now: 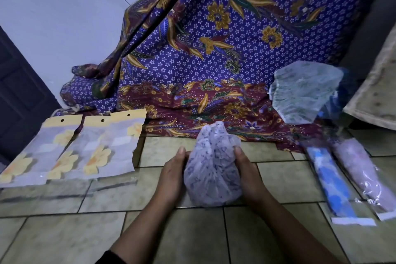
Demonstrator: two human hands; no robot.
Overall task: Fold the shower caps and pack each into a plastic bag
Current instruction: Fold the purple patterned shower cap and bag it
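Note:
A bunched, translucent shower cap with a dark blue print [211,169] is upright over the tiled floor at the centre. My left hand [173,176] grips its left side and my right hand [248,176] grips its right side, thumbs up along the cap. To the right lie two packed plastic bags, one with a blue cap [333,184] and one with a pale purple cap [362,176]. Another loose pale cap [304,94] rests on the batik cloth at the right. Flat bags with yellow flowers [70,150] lie at the left.
A purple and maroon batik cloth [214,49] hangs behind and spreads onto the floor. A dark door [19,92] is at the left, a pale cushion edge [377,96] at the right. Clear empty bags [64,191] lie on the tiled floor [64,236] in front of the flowered ones.

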